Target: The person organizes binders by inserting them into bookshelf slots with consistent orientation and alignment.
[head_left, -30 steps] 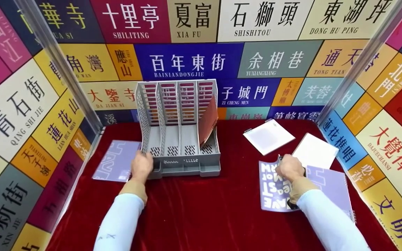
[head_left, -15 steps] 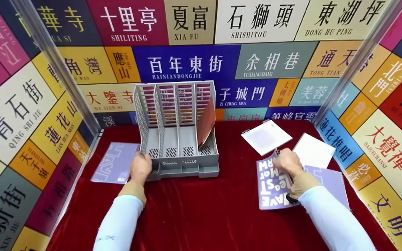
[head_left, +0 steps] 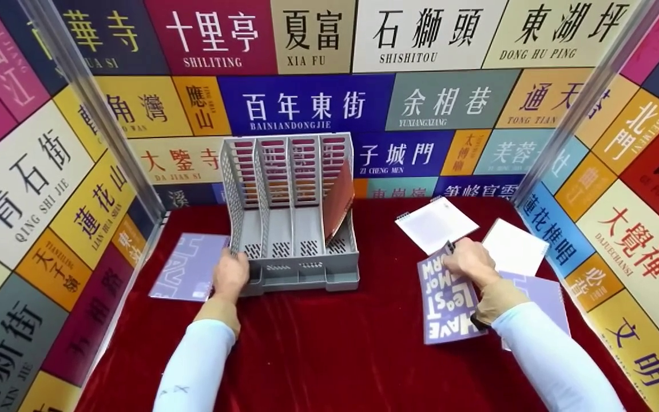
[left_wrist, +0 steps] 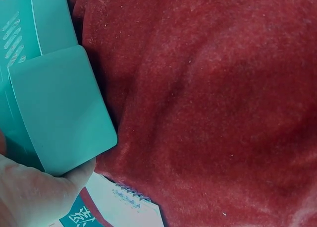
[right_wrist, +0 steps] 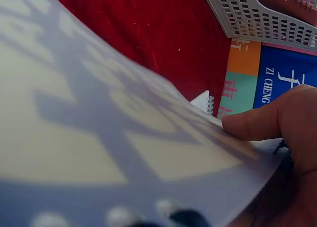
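The left hand (head_left: 231, 274) is clamped on the front left corner of the grey perforated plastic file rack (head_left: 301, 266), its thumb along the front lip in the left wrist view — probably to keep the light frame from sliding on the soft red velvet covering the desk (head_left: 329, 355). Well to the rack's right, the right hand (head_left: 469, 260) pinches the lilac notebook with bold white lettering (head_left: 449, 315) near its far edge, thumb on the cover; that grip likely leaves most of the notebook free, and the cover bows in the right wrist view. Of the rack's 4 slots, the rightmost holds a reddish-brown notebook (head_left: 340, 200), tilted, perhaps because 1 thin book cannot fill the width. On the right, 2 white pads and a pale purple spiral-bound notebook (head_left: 541, 297) lie flat — steadier that way, presumably — while a flat lilac booklet (head_left: 186, 266) sits just beside the rack's left side.
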`<state>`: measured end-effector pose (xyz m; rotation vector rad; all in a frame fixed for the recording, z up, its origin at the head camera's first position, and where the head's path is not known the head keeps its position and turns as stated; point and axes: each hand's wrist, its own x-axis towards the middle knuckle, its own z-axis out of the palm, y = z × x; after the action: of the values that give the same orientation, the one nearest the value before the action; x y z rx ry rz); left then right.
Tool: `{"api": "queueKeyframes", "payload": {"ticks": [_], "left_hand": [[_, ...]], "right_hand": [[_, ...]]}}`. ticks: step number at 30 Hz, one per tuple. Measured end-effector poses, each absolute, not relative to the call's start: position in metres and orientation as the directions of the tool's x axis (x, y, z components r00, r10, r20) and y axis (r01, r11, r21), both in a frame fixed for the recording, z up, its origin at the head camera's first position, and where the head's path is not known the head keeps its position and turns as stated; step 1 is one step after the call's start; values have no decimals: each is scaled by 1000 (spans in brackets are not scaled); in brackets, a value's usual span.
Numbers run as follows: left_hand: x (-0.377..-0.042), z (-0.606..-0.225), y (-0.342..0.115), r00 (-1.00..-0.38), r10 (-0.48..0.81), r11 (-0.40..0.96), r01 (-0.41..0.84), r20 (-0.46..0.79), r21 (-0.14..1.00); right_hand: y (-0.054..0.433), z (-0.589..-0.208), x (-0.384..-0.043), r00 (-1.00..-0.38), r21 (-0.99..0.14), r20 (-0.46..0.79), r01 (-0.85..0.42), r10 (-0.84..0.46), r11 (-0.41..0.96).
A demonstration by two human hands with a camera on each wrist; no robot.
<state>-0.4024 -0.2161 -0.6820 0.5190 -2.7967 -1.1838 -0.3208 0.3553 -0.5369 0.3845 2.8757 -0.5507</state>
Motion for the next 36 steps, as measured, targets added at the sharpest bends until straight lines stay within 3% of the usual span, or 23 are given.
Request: {"api": "queueKeyframes", "payload": {"ticks": [8,12,20,29,36], "left_hand": [[-431,-733,-233,-945,-327,680,-236,-1,694],[-425,-720,-230,-944,-328,684,-247,-13,686],[-367,-626,-200,-944,-312,638,-293,-109,712],[-411,-700,-220,-939,-343,670,-272,-37,691],[-393,-674,-213,-943,-331,653,-253,-31,714]], "right_hand": [[348,-527,-319,-970,-309,-187,209,156,928],[340,-522,-318,-980,-310,-139,178,141,934],[329,-508,-316,-981,-379,-26,186,190,907],[324,-503,-319,-954,-480,141,167,264,861],[316,-504,-323,-896,-536,327,87,302,840]]}}
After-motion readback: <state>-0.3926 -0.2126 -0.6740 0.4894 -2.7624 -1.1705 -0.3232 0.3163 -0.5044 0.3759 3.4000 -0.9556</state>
